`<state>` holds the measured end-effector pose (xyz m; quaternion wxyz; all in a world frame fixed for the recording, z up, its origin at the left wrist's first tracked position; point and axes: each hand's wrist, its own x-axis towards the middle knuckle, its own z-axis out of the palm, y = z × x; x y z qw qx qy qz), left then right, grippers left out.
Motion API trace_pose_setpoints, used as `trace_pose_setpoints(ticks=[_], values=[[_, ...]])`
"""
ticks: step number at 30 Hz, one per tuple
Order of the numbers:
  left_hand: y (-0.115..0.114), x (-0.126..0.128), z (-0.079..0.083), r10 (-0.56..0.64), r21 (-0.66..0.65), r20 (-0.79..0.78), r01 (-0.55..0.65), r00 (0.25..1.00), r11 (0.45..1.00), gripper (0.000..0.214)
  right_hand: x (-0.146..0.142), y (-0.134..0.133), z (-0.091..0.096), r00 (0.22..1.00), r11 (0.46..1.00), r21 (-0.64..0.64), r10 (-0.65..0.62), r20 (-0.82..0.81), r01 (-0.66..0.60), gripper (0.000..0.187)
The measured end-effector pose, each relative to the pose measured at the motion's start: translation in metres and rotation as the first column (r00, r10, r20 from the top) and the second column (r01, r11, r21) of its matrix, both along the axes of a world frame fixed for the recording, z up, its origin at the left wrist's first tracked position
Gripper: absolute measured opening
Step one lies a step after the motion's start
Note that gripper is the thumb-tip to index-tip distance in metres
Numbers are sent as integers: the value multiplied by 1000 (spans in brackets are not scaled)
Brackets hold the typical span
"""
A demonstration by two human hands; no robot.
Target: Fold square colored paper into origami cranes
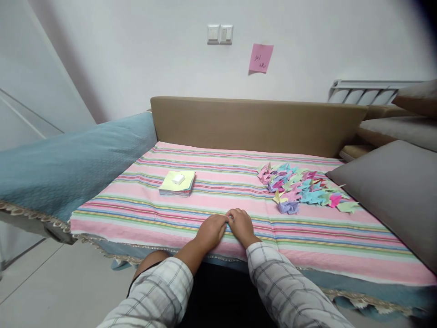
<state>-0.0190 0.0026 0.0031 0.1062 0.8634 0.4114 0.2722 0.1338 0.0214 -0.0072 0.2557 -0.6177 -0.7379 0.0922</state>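
My left hand and my right hand meet over the front part of the striped cloth. Their fingers are closed and the fingertips touch. Whatever lies between them, if anything, is hidden or too small to name. To the left sits a stack of square coloured paper, yellow on top, with a small white block resting on it. Many folded paper cranes in pink, blue, green, purple and yellow lie in a loose pile to the right of my hands.
A brown backrest rises behind the cloth. Grey cushions bound the right side, and a blue-covered armrest the left. On the wall are light switches and a pink note.
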Motion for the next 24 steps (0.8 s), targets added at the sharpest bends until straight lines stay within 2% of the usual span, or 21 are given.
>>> trace_pose_setpoints(ticks=[2,4,7,10,16,21,24], values=[[3,5,-5,122,-77,-5,-122,993,990,18,8,3,-1,995,997,-5,77,-64,-78,13],[6,5,-10,175,-105,-8,-175,984,979,14,19,4,-1,972,983,-2,183,-150,-185,18],[8,3,-14,169,-89,-5,-168,986,982,12,36,0,1,914,941,10,332,-231,-339,20],[8,3,-14,162,-65,-13,-162,987,985,13,46,-6,1,874,896,51,442,-201,-442,15],[7,9,-10,179,-45,-95,-184,979,982,15,42,-9,-6,893,893,140,442,-87,-429,9],[10,10,-12,221,-57,-61,-225,973,973,18,39,-11,-10,905,887,187,425,31,-423,15],[11,10,-14,192,-58,-35,-194,981,979,19,37,-12,-11,911,891,191,409,51,-411,17]])
